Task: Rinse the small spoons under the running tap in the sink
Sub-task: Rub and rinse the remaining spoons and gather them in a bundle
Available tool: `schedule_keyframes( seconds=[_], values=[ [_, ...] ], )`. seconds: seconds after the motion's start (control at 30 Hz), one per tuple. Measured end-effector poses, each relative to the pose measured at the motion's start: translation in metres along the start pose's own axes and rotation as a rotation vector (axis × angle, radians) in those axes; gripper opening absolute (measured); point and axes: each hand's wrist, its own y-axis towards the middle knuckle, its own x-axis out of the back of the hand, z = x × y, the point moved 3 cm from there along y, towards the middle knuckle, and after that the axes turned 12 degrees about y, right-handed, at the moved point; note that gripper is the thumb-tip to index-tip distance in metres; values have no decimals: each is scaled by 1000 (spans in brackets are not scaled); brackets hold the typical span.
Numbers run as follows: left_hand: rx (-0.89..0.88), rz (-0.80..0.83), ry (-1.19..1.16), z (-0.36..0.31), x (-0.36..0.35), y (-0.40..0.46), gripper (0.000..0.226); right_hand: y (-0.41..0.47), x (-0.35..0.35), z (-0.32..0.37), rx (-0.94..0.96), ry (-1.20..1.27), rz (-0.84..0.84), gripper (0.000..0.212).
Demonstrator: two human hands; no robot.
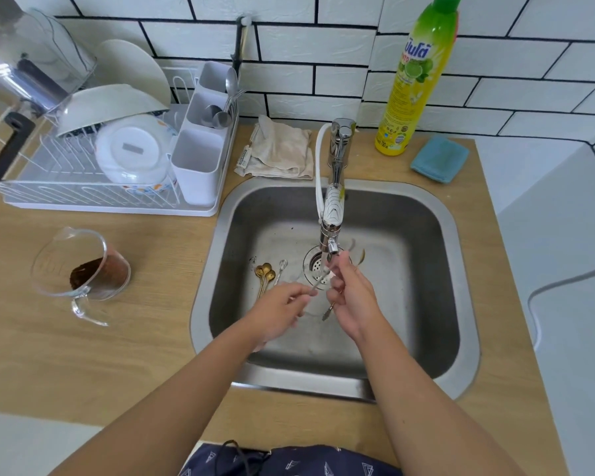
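Water runs from the tap (331, 214) into the steel sink (423, 207). My left hand (280, 309) pinches the handle end of a thin silver spoon (318, 281) whose bowl reaches into the stream above the drain (315, 266). My right hand (352, 297) holds a few small spoons; gold bowls (360, 257) stick out above the fingers and a handle end (326, 312) pokes out below. More small spoons (267, 274), gold and silver, lie on the sink floor to the left of the drain.
A dish rack (93, 197) with bowls, plates and a cutlery caddy stands at the back left. A glass jug (79, 269) with brown grounds sits left of the sink. A folded cloth (279, 149), a detergent bottle (416, 80) and a blue sponge (440, 159) line the back.
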Motion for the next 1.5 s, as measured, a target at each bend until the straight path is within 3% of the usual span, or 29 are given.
schedule_keyframes(
  seconds=[0.07, 0.17, 0.3, 0.4, 0.57, 0.67, 0.83, 1.07, 1.2, 1.33, 1.5],
  values=[
    [-36, -45, -39, -10, -15, 5, 15, -2, -1, -3, -5, -23, 4, 33],
    [46, -152, -175, -11, -30, 9, 14, -1, 0, 2, 5, -33, -54, 50],
    [36, -285, -26, -14, -37, 14, 27, 1, 6, 11, 44, 81, -97, 43],
    [-24, -275, 51, -11, -30, 15, 34, 1, 15, 24, 78, 115, -124, 42],
    [48, -338, 540, 25, 10, 36, 19, 5, 30, 35, 73, 183, -172, 42],
    [150, -215, 839, 49, 14, 49, 33, 2, 27, 26, 8, 156, -165, 35],
    [234, -134, 1004, 62, 12, 53, 38, -2, 21, 15, -30, 95, -109, 28],
    [219, -71, 991, 55, 11, 52, 24, 3, 23, 14, -23, 23, -130, 22],
    [65, 7, 743, 46, 5, 43, 17, 4, 28, 11, 34, -141, -194, 9],
    [85, 164, 550, 39, -5, 27, 15, 5, 27, 1, 20, -309, -181, 16],
    [48, 112, 373, 29, -4, 11, 25, 0, 22, -14, 96, -413, -114, 16]
  ],
)
